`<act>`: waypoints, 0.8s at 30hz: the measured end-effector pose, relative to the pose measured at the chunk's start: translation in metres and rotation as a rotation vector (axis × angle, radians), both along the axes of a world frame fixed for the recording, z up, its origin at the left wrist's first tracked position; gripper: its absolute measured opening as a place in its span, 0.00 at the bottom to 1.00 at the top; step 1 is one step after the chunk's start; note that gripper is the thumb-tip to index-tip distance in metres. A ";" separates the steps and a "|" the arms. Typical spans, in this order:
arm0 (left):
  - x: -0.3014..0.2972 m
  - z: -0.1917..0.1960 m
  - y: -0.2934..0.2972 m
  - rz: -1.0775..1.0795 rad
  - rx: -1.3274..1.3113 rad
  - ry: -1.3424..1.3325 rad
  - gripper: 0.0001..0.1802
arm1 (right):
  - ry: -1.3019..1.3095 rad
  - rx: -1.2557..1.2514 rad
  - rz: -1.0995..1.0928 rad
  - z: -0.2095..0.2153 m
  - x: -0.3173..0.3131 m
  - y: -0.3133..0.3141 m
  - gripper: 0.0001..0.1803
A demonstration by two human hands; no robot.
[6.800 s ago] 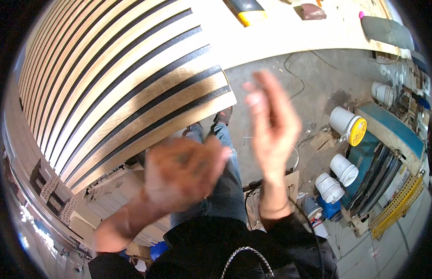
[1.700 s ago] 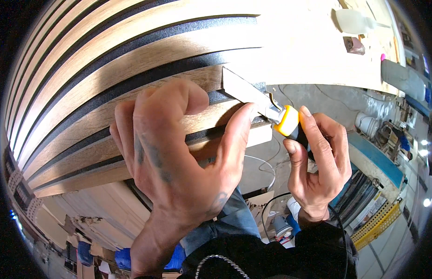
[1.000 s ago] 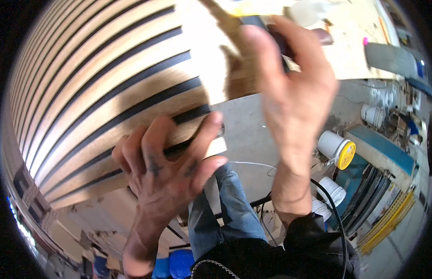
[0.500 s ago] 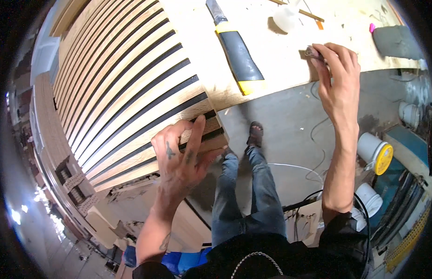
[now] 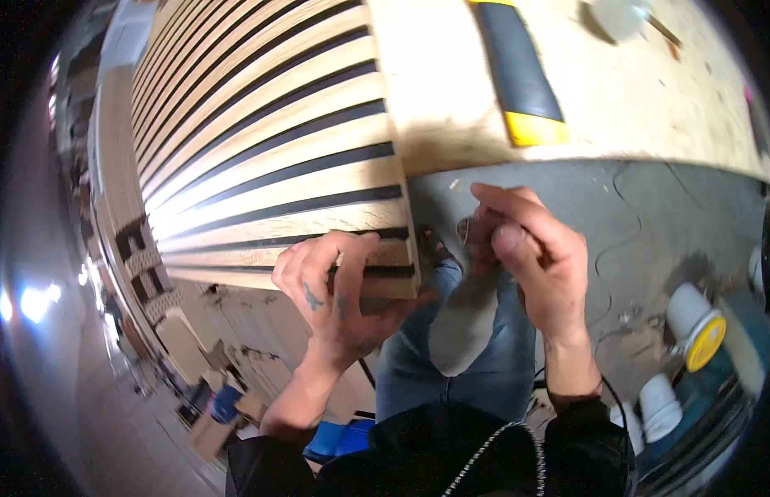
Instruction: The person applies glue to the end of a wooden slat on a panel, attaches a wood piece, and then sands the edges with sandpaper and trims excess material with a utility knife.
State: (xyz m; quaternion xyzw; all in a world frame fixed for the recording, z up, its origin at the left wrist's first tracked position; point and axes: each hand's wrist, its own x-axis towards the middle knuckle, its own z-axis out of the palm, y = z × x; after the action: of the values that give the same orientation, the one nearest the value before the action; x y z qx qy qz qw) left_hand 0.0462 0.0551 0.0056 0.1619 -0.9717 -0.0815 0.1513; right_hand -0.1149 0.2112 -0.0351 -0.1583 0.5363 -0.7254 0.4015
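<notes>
My left hand (image 5: 335, 290) grips the near right corner of a slatted wood panel (image 5: 318, 124). Its fingers bend over the top and the thumb lies along the front edge. Pale wooden strips with black gaps make up the panel. Just right of that corner, in front of the bench, my right hand (image 5: 538, 257) is closed in a pinch. A small thing with a thin shiny loop (image 5: 463, 229) shows at its fingertips; its kind is too small and blurred to tell.
On the pale bench (image 5: 451, 91) lies a tool with a black and yellow handle (image 5: 521, 79), partly cut off by the frame. A translucent white round object (image 5: 619, 18) stands at the far right. White buckets (image 5: 687, 306), one yellow-lidded, and loose cable are on the floor.
My right hand has come from over the bench down and left, towards the panel's corner, keeping its pinch. My left hand stays at the panel's edge. The view has shifted.
</notes>
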 end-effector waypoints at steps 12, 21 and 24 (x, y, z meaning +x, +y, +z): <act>-0.013 -0.038 0.011 0.167 -0.294 0.520 0.31 | 0.723 -0.548 -0.235 -0.071 -0.006 -0.036 0.17; -0.038 -0.073 0.012 0.108 0.000 1.155 0.34 | 1.137 -0.707 -0.412 -0.097 -0.010 -0.052 0.15; -0.042 -0.071 0.017 0.138 -0.027 1.163 0.34 | 1.112 -0.632 -0.342 -0.090 -0.008 -0.041 0.16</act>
State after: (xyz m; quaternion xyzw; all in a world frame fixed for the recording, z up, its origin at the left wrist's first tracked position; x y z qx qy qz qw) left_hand 0.0047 0.0722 -0.0649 0.1517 -0.7170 -0.1346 0.6669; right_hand -0.1231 0.1701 -0.1246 -0.5318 0.4428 -0.7116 -0.1216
